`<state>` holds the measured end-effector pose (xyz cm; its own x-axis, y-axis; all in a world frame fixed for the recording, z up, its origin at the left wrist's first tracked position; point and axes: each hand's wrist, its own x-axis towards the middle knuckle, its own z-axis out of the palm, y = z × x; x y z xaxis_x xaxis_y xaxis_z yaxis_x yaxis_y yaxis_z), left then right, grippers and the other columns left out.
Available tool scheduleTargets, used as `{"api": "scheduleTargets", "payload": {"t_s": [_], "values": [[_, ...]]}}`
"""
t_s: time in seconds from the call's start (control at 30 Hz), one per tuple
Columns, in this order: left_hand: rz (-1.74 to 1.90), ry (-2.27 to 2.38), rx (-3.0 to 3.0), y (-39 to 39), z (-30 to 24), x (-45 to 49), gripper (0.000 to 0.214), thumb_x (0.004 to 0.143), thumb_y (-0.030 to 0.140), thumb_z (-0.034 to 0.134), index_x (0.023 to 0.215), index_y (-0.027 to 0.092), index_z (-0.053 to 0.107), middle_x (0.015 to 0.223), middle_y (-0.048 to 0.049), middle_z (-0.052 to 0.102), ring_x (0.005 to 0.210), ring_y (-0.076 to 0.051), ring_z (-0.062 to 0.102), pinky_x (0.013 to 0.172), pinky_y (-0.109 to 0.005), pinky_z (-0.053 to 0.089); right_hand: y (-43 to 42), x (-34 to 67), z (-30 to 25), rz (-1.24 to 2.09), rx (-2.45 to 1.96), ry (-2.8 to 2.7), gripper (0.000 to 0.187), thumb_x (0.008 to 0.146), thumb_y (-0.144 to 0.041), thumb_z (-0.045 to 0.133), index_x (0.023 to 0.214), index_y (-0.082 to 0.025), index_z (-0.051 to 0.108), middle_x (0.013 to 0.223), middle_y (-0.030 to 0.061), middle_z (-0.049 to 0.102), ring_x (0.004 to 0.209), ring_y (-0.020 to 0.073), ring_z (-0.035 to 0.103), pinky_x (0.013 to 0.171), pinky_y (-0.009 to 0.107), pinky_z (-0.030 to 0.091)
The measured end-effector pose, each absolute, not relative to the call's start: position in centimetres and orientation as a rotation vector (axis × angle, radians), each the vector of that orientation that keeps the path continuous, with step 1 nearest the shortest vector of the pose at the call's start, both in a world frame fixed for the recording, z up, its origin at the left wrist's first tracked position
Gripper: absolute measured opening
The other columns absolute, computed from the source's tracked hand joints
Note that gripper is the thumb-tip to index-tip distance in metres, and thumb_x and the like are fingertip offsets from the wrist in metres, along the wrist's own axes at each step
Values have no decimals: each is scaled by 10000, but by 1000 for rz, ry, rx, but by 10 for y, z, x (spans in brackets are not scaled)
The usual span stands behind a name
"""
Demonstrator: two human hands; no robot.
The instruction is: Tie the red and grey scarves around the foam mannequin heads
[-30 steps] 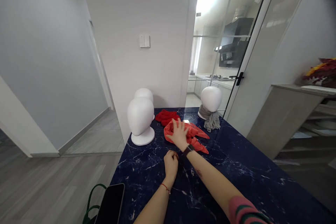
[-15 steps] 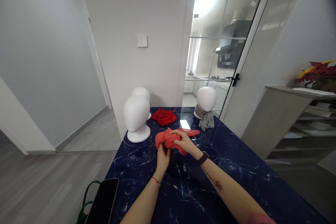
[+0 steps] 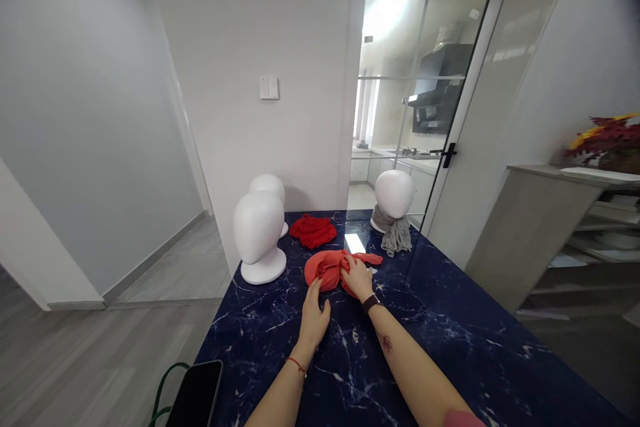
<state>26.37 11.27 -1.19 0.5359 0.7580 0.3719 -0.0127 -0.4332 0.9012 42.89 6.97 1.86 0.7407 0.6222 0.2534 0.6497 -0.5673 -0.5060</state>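
An orange-red scarf (image 3: 327,265) lies bunched on the dark blue marbled table (image 3: 450,340). My right hand (image 3: 357,277) is closed on the scarf's near right part. My left hand (image 3: 314,317) rests on the table just in front of the scarf, fingers stretched toward its near edge, touching or almost touching it. A white mannequin head (image 3: 257,232) stands to the left of the scarf.
A second white head (image 3: 269,185) stands behind the first. A darker red scarf (image 3: 313,229) lies at the table's far edge. A third head (image 3: 395,194) wears a grey scarf (image 3: 395,233). A black phone (image 3: 197,395) lies at the near left corner, a green handle beside it. A sideboard (image 3: 540,227) stands right.
The orange-red scarf was gathered from a spread heap into a bunch, lifted by both hands, then set down on the table. My left hand let go and now lies flat.
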Motion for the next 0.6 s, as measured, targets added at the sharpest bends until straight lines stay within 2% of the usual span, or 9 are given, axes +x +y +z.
{"api": "scheduleTargets", "payload": {"t_s": [0.1,0.23,0.47,0.6], "values": [[1051,681,1859,113,-9,264,536,738,144,550,1271,187,512,1383,-123,470,1311,-248,388,1114,-454,272,79,418,16,-120,-2388,-1112,388,868,-299,476,1235,-186,529,1095,160,560,1007,272,556,873,394,392],[1090,770,1914,114,-4,262,536,750,157,535,1285,158,496,1424,-134,416,1353,-255,316,1134,-450,232,98,399,13,-122,-2328,-1236,365,894,-328,463,1248,-249,507,1088,106,553,927,209,582,798,282,410],[1062,794,2050,117,-6,261,527,785,172,486,1310,146,460,1429,-125,412,1356,-249,313,1131,-452,248,109,395,10,-169,-2288,-1183,414,895,-343,466,1293,-227,466,1103,114,539,1006,218,538,857,295,396],[1027,802,2102,119,-6,259,500,811,200,452,1303,113,457,1416,-148,424,1330,-238,360,1121,-446,276,101,399,10,-206,-2280,-999,382,896,-354,457,1257,-242,512,1207,128,512,1094,257,487,869,367,388]]}}
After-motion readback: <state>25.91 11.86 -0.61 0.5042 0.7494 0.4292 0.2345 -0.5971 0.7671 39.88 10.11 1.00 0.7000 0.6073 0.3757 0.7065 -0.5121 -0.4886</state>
